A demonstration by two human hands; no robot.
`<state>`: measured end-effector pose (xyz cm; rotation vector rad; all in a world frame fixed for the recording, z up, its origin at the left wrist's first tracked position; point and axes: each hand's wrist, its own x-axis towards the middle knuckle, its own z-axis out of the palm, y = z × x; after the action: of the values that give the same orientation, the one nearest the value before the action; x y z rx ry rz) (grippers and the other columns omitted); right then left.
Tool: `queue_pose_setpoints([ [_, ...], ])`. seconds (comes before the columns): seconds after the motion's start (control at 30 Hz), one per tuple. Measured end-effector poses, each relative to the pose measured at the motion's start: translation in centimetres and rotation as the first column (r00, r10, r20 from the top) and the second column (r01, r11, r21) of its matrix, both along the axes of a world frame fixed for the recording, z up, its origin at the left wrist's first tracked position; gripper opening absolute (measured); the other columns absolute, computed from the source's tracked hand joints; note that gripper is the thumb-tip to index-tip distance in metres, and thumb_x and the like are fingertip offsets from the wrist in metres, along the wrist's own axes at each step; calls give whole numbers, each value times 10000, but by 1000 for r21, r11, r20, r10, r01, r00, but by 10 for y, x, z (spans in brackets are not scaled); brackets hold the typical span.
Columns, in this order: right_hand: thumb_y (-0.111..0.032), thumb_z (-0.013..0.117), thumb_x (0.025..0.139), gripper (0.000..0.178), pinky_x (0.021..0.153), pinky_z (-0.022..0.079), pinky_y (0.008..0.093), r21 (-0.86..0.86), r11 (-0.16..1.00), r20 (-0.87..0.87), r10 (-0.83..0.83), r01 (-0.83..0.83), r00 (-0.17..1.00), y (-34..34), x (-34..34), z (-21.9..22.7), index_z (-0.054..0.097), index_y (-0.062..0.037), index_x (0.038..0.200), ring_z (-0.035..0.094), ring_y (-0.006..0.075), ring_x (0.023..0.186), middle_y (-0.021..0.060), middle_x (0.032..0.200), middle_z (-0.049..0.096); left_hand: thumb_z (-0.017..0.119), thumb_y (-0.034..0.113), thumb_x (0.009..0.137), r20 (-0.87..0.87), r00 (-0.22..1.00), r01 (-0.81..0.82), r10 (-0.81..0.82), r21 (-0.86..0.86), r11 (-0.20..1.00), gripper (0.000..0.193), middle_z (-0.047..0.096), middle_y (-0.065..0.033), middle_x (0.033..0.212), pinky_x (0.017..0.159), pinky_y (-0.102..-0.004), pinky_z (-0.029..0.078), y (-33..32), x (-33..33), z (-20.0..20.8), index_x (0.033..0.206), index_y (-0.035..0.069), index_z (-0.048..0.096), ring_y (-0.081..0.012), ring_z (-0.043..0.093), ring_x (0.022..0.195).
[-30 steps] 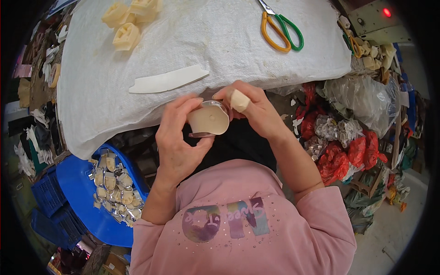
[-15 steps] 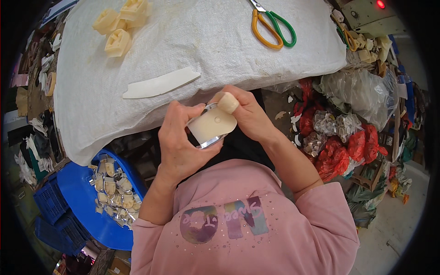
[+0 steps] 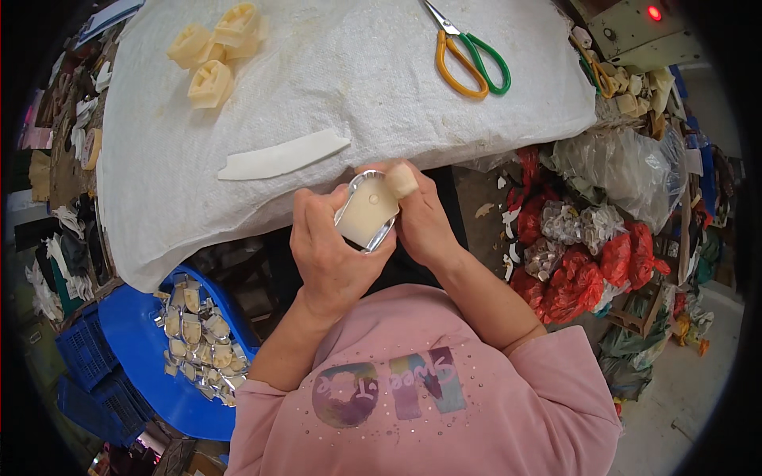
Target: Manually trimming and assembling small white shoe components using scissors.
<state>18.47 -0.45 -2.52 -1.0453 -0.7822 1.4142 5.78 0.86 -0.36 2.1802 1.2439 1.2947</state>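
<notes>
Holding one cream piece (image 3: 370,213) with a silver rim between two hands, at the near edge of one white cloth (image 3: 333,67). Pinching it from the left with fingers and thumb of the left hand (image 3: 337,244); gripping it at the right edge with the wrapped-thumb right hand (image 3: 426,222). Counting on the cloth: three rolls (image 3: 212,85), one strip (image 3: 284,155), one pair of scissors (image 3: 451,32). Adding one basin (image 3: 131,333) at lower left, heaped with metal-edged parts (image 3: 202,337) too crowded to count.

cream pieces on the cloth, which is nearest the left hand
The lowest cream piece in view; the other two lie farther from the left hand.
</notes>
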Motion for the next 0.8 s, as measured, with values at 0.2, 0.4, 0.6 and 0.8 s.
queue_pose_setpoints([
  [0.2,-213,408,980,352,853,451,283,17,1000,19,4,-5,1000,-8,-6,12,505,-24,1260,563,159,981,109,1094,593,822,59,549,14,996,-91,92,-49,995,532,475,-134,842,645,-350,450,-1,0,2,953,-7,482,-275,534,732],
  [0.4,-130,454,934,433,1020,323,339,229,973,478,-107,-6,872,-13,-21,13,363,-6,1339,450,258,1176,169,1276,450,832,77,556,-30,992,-122,124,74,990,532,461,-138,812,580,-366,433,4,-3,-4,947,-16,484,-289,511,674],
  [0.6,-240,501,938,465,960,370,292,30,996,129,74,-79,989,-9,-7,3,399,-22,1337,468,160,1110,90,1216,489,818,75,566,-23,996,-79,81,86,993,518,460,-142,788,540,-374,431,5,-6,0,961,-19,496,-294,505,642],
  [0.8,-392,508,946,533,892,400,264,156,976,132,130,-150,983,-6,25,-5,417,-81,1370,465,111,998,46,1198,489,802,94,638,241,970,74,37,-437,896,495,545,-102,932,723,-283,471,4,-24,6,1009,7,486,-178,570,833],
])
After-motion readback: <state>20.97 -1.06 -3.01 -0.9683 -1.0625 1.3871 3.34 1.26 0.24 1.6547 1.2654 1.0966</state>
